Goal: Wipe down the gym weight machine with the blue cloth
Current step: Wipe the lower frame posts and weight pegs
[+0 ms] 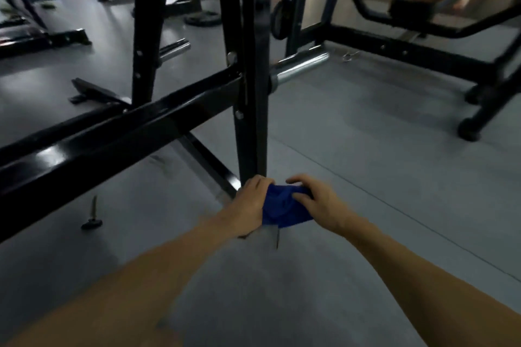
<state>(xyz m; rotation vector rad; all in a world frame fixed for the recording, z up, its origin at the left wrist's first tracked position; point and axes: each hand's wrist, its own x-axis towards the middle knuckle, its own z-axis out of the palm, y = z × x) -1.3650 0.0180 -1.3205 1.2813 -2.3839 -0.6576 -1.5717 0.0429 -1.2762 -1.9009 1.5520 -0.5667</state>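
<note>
The black weight machine fills the left and middle of the head view, with a tall upright post (251,110) and a glossy horizontal beam (118,135) running left from it. The bunched blue cloth (283,210) sits low at the foot of that post, near the floor. My left hand (249,205) grips the cloth's left side, its knuckles against the post's base. My right hand (313,200) holds the cloth's right side with fingers curled over its top edge. Much of the cloth is hidden between both hands.
A chrome bar sleeve (298,67) sticks out right of the post. A second black frame (423,51) stands at the right, a weight plate (201,19) lies on the grey floor behind, and a small black pin (92,221) lies at the left.
</note>
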